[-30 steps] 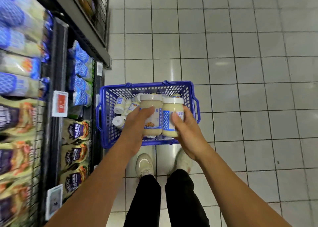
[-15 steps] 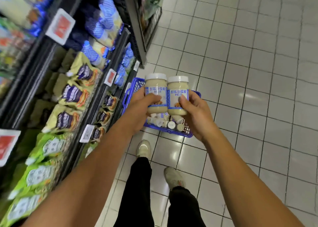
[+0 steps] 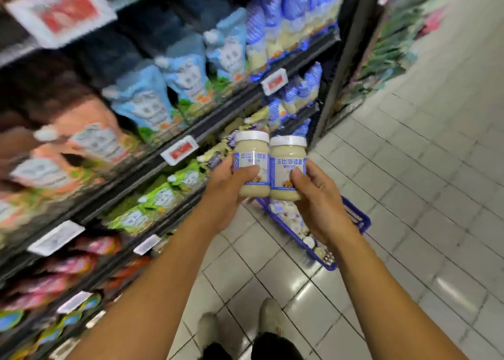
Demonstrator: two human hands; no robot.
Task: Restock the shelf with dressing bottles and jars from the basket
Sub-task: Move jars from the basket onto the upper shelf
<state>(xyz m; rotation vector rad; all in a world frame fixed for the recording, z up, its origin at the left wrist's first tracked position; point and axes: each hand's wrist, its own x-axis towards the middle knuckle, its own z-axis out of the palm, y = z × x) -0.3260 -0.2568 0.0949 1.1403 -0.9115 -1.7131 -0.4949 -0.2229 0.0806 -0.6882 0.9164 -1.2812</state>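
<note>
My left hand [image 3: 227,185] grasps left jar [image 3: 251,163]; my right hand [image 3: 317,196] grasps right jar [image 3: 286,167]. Jars upright, touching. Basket [image 3: 357,218] below grip, shelf [image 3: 174,138] to left.

Dimly lit, the shelves [image 3: 212,122] smear with motion blur, floor tiles [image 3: 452,291] catch overhead glare, edges bend.

Left jar [image 3: 249,153] in left hand [image 3: 226,188], right jar [image 3: 287,156] in right hand [image 3: 319,201], touching (white lids [image 3: 252,136] up); basket [image 3: 357,217] below; shelf [image 3: 223,115] left.
</note>
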